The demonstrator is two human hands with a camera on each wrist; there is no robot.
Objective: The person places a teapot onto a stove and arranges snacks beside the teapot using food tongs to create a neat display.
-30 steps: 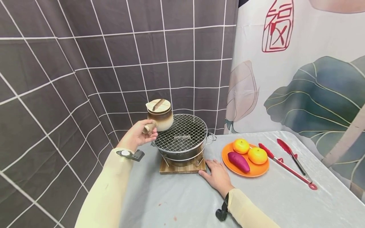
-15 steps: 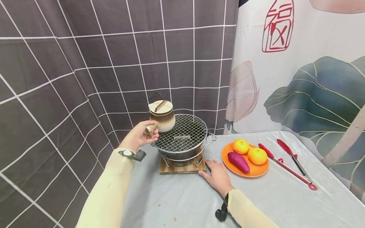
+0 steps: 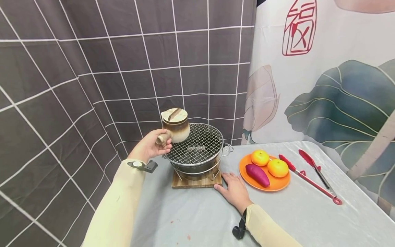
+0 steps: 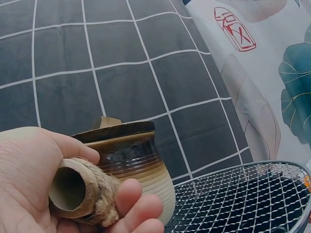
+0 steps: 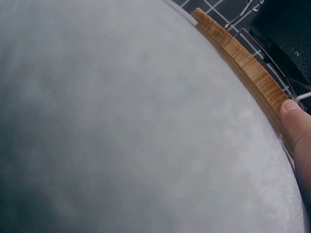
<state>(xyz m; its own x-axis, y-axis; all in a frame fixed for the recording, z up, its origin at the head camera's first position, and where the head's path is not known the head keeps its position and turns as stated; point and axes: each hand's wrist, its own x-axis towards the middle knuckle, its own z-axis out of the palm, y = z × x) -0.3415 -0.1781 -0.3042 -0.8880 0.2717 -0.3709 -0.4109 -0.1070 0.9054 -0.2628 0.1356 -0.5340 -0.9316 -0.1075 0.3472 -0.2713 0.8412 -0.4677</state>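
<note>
My left hand (image 3: 150, 145) grips the rope-wrapped side handle (image 3: 163, 138) of a small brown-and-cream ceramic teapot (image 3: 179, 131). The pot is upright, with a pale wooden lid (image 3: 175, 116) crossed by a dark bar. It overlaps the left part of a round wire grill rack (image 3: 203, 140) in the head view. In the left wrist view the handle's hollow end (image 4: 69, 188) faces the camera, thumb on top and fingers below. My right hand (image 3: 236, 192) lies flat on the table, its thumb at the corner of the wooden board (image 3: 192, 184) under the grill.
The grill's black bowl (image 3: 193, 169) sits in a wire stand. To the right, an orange plate (image 3: 279, 186) holds two mandarins (image 3: 278, 168) and a purple sweet potato (image 3: 257, 175). Red-tipped tongs (image 3: 318, 184) lie beyond it. A dark checked curtain (image 3: 132, 55) hangs close behind and left.
My left hand has carried the teapot slightly to the right over the rack, mostly in the first half second. The right hand has stayed put at the board.
</note>
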